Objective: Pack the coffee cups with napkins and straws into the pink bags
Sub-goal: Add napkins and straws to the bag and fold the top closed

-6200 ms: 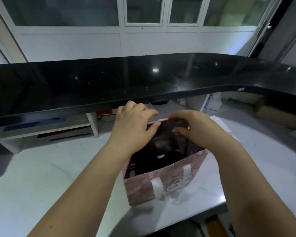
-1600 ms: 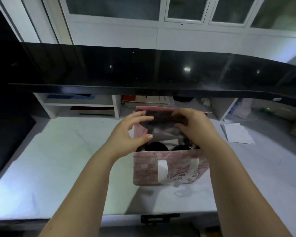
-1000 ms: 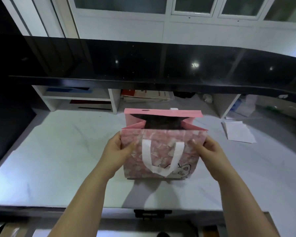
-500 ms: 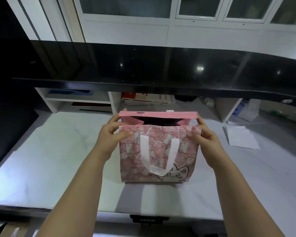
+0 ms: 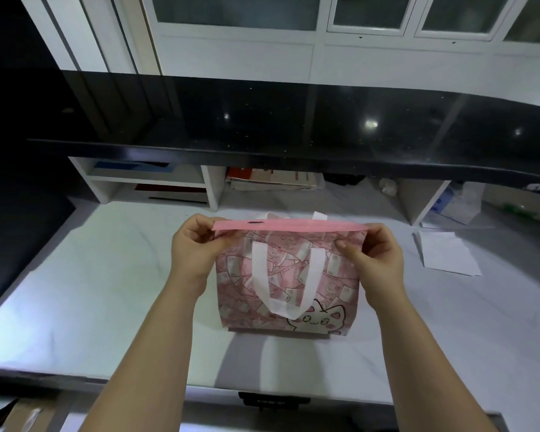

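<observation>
A pink bag [image 5: 334, 285] printed with banknotes and a cartoon cat stands upright on the white marble counter [image 5: 106, 291]. Its white handle loop hangs down the front. My left hand [image 5: 194, 251] pinches the bag's top left corner and my right hand [image 5: 374, 257] pinches the top right corner. The two top edges are pressed together into a flat pink strip, so the mouth is closed. Cups, napkins and straws are hidden inside.
A black shelf [image 5: 293, 129] overhangs the back of the counter. Under it are white cubbies [image 5: 156, 182] with papers and boxes. Loose white paper sheets [image 5: 446, 254] lie to the right of the bag. A dark panel [image 5: 16, 238] borders the counter's left side.
The bag's mouth, open half a second ago, is now pressed flat. Both hands moved up to the top corners. Earlier they were reaching into the open bag.
</observation>
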Available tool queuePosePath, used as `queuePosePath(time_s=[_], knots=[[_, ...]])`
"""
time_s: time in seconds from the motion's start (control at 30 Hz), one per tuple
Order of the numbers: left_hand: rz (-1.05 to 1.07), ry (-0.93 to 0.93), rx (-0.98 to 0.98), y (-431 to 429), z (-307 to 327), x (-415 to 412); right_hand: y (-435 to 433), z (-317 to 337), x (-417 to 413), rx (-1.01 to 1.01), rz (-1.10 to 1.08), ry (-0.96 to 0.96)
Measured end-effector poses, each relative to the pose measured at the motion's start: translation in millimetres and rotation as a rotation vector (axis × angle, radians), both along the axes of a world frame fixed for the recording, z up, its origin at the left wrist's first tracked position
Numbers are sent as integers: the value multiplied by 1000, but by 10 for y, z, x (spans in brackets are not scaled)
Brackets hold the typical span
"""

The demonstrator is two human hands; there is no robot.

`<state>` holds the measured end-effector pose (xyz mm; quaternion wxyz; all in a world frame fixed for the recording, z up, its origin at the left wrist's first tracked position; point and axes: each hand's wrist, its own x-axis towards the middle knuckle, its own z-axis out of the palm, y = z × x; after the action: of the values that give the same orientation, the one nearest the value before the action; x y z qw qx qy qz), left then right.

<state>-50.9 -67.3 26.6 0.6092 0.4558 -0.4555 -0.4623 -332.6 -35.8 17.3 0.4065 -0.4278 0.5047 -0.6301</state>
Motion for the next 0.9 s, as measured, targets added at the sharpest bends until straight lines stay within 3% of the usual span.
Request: queuePosePath(time_s=[0.17, 0.37, 0.43, 0.5, 0.8, 0.9], knots=[[-33, 0, 2, 29, 2, 129, 10, 59, -45, -9, 50, 46], [-50, -108, 33, 6, 22, 86, 5, 43, -31, -161, 35, 435], [-63, -185, -19, 3, 51, 89, 1, 35, -22, -260, 39, 570], [-85, -269, -73, 12, 67, 121, 13, 6, -55, -297, 61, 584], [-125, -817, -238, 158, 229, 321, 199, 204, -235, -114, 146, 682], [-104, -983, -298, 186, 316, 152, 199, 341, -136, -121, 37, 883]])
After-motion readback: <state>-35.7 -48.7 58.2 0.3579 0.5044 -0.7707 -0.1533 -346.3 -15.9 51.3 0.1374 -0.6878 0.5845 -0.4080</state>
